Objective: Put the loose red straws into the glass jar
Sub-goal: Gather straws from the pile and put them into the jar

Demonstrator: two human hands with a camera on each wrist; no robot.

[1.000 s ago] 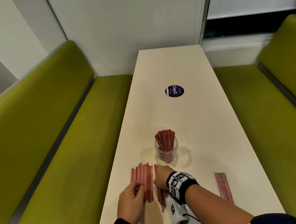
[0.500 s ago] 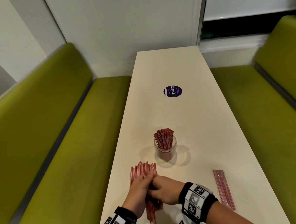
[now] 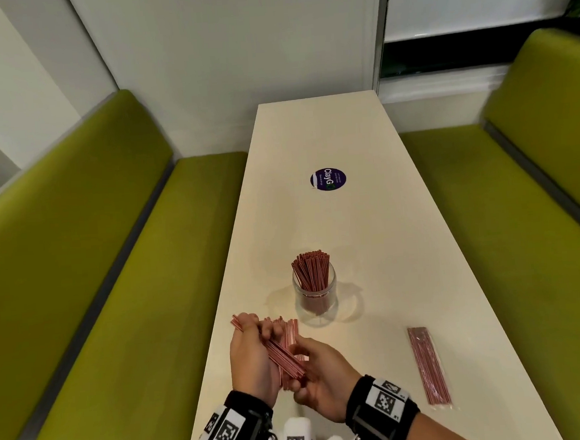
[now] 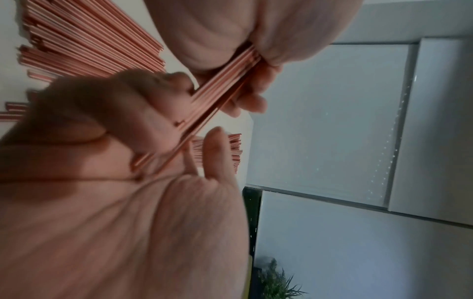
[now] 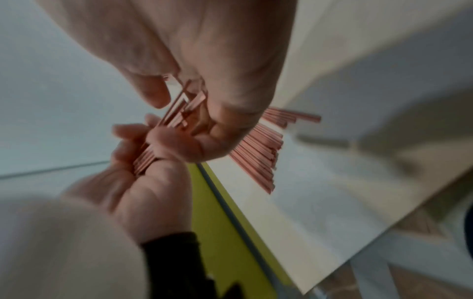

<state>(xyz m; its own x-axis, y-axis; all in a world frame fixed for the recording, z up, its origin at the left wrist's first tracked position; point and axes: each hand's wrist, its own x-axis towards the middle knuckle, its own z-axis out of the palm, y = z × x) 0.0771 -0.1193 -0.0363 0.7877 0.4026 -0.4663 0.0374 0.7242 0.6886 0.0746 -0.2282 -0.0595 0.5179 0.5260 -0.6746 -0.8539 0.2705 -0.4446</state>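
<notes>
A glass jar (image 3: 316, 298) stands mid-table, packed with upright red straws (image 3: 311, 272). Just in front of it both hands hold one bundle of red straws (image 3: 281, 355) slightly above the table. My left hand (image 3: 260, 333) curls its fingers round the bundle's far end; my right hand (image 3: 299, 355) pinches the near end. The left wrist view shows the bundle (image 4: 220, 89) running between both grips. More loose straws (image 3: 291, 328) lie flat on the table under the hands, also visible as a pile (image 5: 258, 157) in the right wrist view.
A sealed packet of red straws (image 3: 429, 364) lies on the white table (image 3: 368, 235) to the right. A round purple sticker (image 3: 328, 179) sits further up. Green benches (image 3: 122, 300) flank both long sides; the table's left edge is close to my left hand.
Both hands, earlier spread on the loose pile, have closed together and lifted a bundle of straws off the table, turning it diagonal.
</notes>
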